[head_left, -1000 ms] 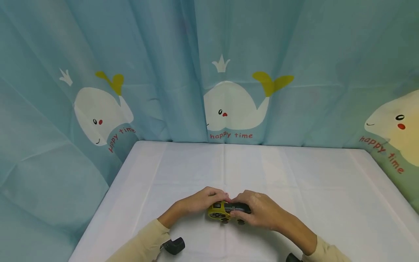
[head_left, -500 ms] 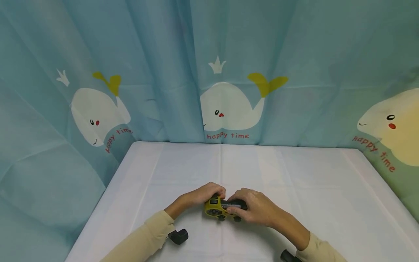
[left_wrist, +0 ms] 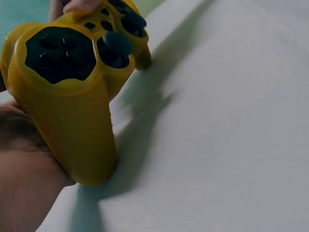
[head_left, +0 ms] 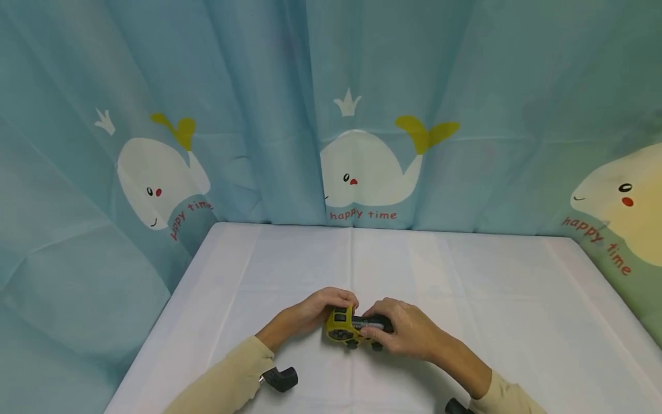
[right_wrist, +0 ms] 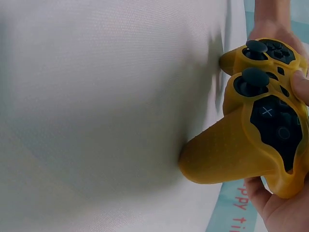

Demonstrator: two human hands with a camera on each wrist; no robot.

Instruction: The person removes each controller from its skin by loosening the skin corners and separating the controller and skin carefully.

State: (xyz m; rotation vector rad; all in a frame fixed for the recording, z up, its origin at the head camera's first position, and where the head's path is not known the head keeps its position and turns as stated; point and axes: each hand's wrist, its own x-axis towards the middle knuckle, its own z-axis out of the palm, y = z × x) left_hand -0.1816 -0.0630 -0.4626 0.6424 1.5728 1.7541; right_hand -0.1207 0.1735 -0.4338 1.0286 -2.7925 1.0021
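Note:
A game controller in a yellow sleeve (head_left: 338, 329) is held at the near middle of the table. Yellow covers its button face in both wrist views, while a dark upper part (head_left: 373, 322) shows at the right in the head view. My left hand (head_left: 318, 307) grips the left end, fingers curled over the far edge. My right hand (head_left: 408, 328) holds the right end, its thumb laid along the near side. In the right wrist view, a thumb (right_wrist: 300, 86) presses on the controller beside the small middle buttons. The controller's back is hidden.
A white cloth covers the table (head_left: 491, 305). Behind and beside it hangs a blue curtain (head_left: 269, 115) with whale prints. Black devices, one by the left sleeve (head_left: 281, 379) and one by the right sleeve (head_left: 455, 406), are at the wrists.
My left fingertips have drawn back from beside the right hand's fingers and curl at the sleeve's left end. More of the controller's left top shows. The right hand has barely moved.

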